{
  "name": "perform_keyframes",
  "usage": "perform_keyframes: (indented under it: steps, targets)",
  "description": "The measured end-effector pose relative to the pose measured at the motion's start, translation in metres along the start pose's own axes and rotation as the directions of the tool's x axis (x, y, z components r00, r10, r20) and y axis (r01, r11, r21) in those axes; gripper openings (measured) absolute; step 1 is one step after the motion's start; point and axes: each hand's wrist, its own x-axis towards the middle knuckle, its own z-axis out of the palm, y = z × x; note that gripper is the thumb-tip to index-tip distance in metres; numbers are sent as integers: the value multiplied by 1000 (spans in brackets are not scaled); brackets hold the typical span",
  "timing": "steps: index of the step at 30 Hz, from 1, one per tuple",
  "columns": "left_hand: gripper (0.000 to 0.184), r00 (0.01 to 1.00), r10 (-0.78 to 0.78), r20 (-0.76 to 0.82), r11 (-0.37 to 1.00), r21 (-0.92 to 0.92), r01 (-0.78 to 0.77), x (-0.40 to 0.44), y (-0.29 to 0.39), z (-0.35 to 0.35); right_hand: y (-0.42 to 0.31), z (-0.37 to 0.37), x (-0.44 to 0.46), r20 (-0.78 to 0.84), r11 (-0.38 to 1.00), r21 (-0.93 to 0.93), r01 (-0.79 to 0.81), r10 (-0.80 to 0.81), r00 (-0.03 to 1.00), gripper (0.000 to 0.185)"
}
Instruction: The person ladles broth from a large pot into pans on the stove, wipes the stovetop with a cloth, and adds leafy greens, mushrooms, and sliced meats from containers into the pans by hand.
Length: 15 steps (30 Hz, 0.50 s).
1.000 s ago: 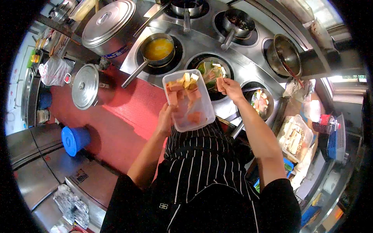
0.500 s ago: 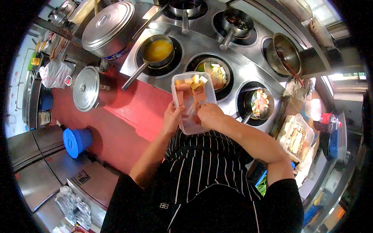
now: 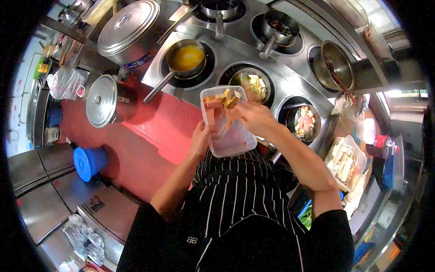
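A clear plastic food container [image 3: 233,145] is tilted in front of my body, and my left hand [image 3: 200,138] grips its left wall. Pink luncheon-meat-like slices and yellow-and-white chunks [image 3: 222,99] lie toward its far end. My right hand [image 3: 257,117] is over the container's right rim with its fingers curled down inside; whatever they pinch is hidden and slightly blurred. Just beyond the container, a pan [image 3: 270,86] on a burner holds pale chunks and greens. Right of my right hand sits another pan [image 3: 317,129] with pink slices and vegetables in it.
On the steel stove [image 3: 283,77] stand a saucepan of yellow liquid [image 3: 186,59], dark-filled pans [image 3: 281,28] and a tilted steel bowl [image 3: 334,63]. Large lidded pots [image 3: 102,102] are at left, with a blue bucket [image 3: 90,163]. A tub of sliced food [image 3: 346,163] lies right.
My right hand has lifted from the container's middle and shifted up and right toward its rim. The container stays in my left hand. The right pan's handle has swung from pointing toward me to pointing left.
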Motion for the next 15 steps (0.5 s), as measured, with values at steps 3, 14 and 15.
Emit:
perform_keyframes:
  steps: [3, 14, 15]
  targets:
    - [45, 1000, 19, 20, 1000, 4, -19, 0, 0, 5, 5, 22, 7, 264, 956, -126, 265, -225, 938, 30]
    - [35, 998, -30, 48, 997, 70, 27, -7, 2, 5, -3, 41, 8, 269, 846, -392, 362, -271, 924, 15]
    - [35, 999, -26, 46, 999, 48, 23, -5, -1, 4, -3, 36, 9, 269, 846, -392, 362, -271, 924, 15]
